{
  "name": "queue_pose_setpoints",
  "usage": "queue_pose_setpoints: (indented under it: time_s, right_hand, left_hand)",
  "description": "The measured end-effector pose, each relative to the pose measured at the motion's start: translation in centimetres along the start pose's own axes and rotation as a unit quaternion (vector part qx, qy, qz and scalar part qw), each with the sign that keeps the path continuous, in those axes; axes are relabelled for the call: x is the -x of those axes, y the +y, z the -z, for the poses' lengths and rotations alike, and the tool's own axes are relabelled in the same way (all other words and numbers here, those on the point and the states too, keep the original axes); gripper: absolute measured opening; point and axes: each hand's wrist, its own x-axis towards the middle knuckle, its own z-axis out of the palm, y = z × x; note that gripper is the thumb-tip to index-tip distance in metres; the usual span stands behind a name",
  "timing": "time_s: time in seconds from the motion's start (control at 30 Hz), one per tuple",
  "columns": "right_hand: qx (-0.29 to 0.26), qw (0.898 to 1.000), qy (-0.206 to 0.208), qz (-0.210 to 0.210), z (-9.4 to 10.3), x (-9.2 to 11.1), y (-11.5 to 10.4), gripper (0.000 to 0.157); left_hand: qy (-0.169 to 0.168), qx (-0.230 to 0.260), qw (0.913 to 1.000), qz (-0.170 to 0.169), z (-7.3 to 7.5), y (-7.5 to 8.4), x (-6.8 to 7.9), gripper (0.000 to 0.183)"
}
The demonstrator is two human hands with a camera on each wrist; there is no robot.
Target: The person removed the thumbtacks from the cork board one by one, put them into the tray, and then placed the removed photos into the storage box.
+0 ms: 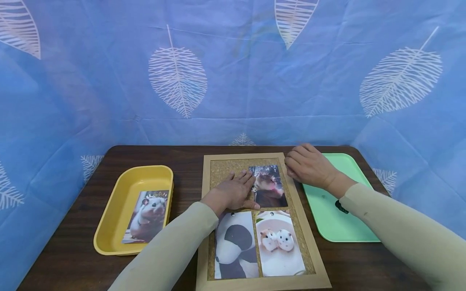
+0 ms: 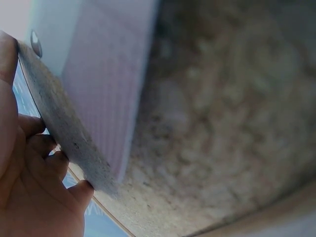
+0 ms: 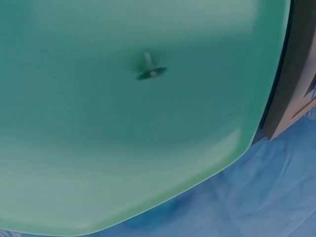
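My left hand [image 1: 234, 192] lies spread on the cork board [image 1: 227, 165], its fingertips over the left edge of an upper photo of a small animal [image 1: 269, 186]. In the left wrist view the fingers of that hand [image 2: 37, 187] extend across the cork. My right hand [image 1: 307, 165] is at the board's upper right frame, between that photo and the green tray [image 1: 346, 226]. Its fingers are curled and their tips hidden, so I cannot tell whether they pinch anything. A thumbtack [image 3: 151, 72] lies in the tray.
Two photos, a panda plush [image 1: 236, 246] and two hamsters [image 1: 278, 242], are on the board's lower half with tacks at their tops. Left of the board stands a yellow tray [image 1: 105, 230] with a hamster photo [image 1: 147, 218] in it. A blue leaf-patterned cloth [image 1: 255, 89] hangs behind the dark table [image 1: 185, 169].
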Motion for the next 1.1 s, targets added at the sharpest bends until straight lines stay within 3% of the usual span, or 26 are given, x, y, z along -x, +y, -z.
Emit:
queue_pose_setpoints:
  time_s: [0.2, 0.53, 1.1]
  right_hand:
    - [0.0, 0.999, 0.027, -0.022, 0.9, 1.7, 0.1, 0.025]
    - [0.012, 0.999, 0.013, -0.044, 2.2, 5.5, 0.3, 0.025]
    - [0.0, 0.991, -0.103, -0.09, 3.3, 9.0, 0.1, 0.038]
  left_hand:
    - [0.002, -0.003, 1.0, 0.0, -0.1, 0.1, -0.1, 0.098]
    - [-0.004, 0.002, 1.0, 0.0, -0.2, 0.2, -0.2, 0.099]
    - [-0.004, 0.007, 1.0, -0.002, 0.0, 0.0, -0.4, 0.099]
